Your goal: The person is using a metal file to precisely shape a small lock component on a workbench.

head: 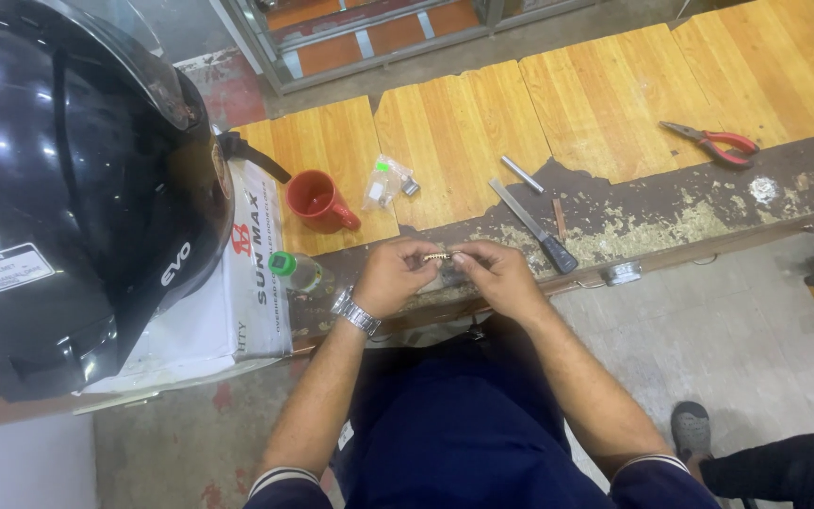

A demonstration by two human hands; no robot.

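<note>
Looming at your left, helmet (58, 179) is resting on the bench (463, 132). You are pinching a small gold link (437, 256) between both hands, left hand (396, 275) and right hand (494, 275) closed on it, above the bench edge, near the mug (320, 201) and file (531, 224).

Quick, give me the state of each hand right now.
Left hand: closed, pinching one end of a small gold metal piece.
Right hand: closed, pinching its other end.

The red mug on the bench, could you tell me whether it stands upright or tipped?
Upright: the red mug rests on its base on the wooden bench, open mouth facing up.
</note>
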